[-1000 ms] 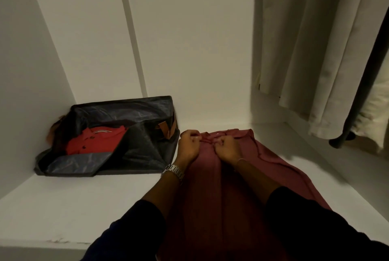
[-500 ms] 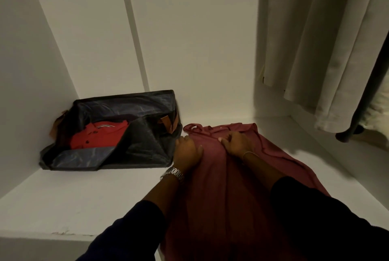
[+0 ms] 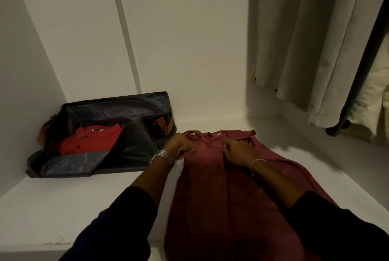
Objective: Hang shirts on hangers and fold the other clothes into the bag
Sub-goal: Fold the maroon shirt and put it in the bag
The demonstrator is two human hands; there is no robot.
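centrally, one maroon shirt [image 3: 221, 187] lies flat on the white shelf [image 3: 63, 208], collar end away from the person and hem end running off the near shelf edge toward the body; its long axis runs near-to-far. both hands rest on its upper part, just below the collar. left hand [image 3: 179, 148] sits at the shirt's left edge, fingers curled onto the fabric as if pinching that edge, though the pinch itself is hidden beneath the knuckles. right hand [image 3: 239, 152] lies on the chest area near the placket, fingers bent down onto the cloth; whether it grips or merely presses cannot be told. the shirt lies directly under and beyond both sets of fingers, so either hand is equally near; the left is closer to the bag. one dark open bag [image 3: 109, 134] stands to the left, its right corner just beside the left hand, and holds one folded red polo shirt [image 3: 88, 140]. counted: two shirts on the shelf level, one bag, two hands. to the right, pale garments [image 3: 305, 39] hang. no hanger is visible. judged step: smoothing or beginning a fold.
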